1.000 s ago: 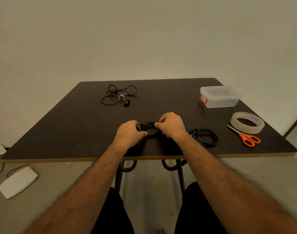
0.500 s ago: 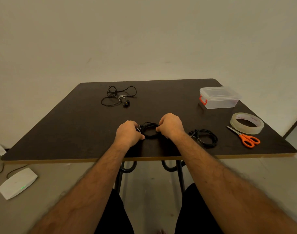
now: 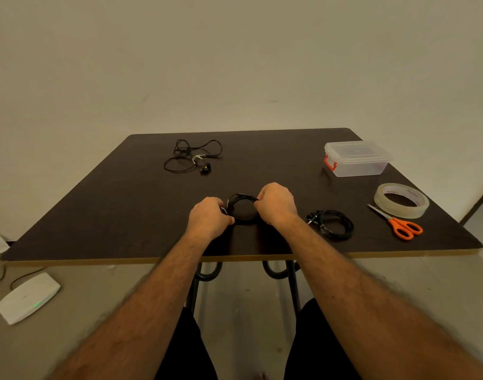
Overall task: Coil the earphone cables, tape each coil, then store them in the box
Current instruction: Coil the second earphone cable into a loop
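Both hands pinch one black cable coil (image 3: 242, 208) near the table's (image 3: 97, 215) six o'clock edge: the left hand (image 3: 208, 218) grips its nine o'clock side, the right hand (image 3: 276, 204) its three o'clock side. This coil looks formed but not taped. A second coil (image 3: 334, 224) lies at four o'clock; tape on it cannot be made out. A loose earphone tangle (image 3: 192, 156) waits at eleven o'clock. Tape roll (image 3: 401, 200), scissors (image 3: 399, 224) and the lidded box (image 3: 357, 161) sit around two to three o'clock. Most of the taping and all of the storing seems left.

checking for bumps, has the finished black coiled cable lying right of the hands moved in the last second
No. The finished black coiled cable keeps its spot against the orange-handled scissors and the dark table's near edge.
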A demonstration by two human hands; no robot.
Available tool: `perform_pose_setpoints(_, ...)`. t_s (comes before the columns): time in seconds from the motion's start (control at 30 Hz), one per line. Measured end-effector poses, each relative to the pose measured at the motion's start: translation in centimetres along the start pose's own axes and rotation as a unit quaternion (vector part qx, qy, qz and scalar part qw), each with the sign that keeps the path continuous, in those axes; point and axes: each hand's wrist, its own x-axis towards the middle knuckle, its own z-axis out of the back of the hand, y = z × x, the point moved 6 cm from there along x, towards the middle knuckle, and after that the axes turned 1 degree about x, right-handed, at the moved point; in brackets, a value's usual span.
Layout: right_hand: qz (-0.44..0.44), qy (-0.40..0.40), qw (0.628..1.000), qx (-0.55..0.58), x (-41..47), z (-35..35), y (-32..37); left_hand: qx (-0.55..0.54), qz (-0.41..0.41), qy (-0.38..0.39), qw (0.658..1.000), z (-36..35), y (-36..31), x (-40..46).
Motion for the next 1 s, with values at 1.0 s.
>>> perform_pose_setpoints(1.0, 0.018, 0.024, 0.989, 0.145, -0.6, 1.0, 0.6, -0.234, 0.046, -0.004, 0.971, -0.6, 1.5, 2.0)
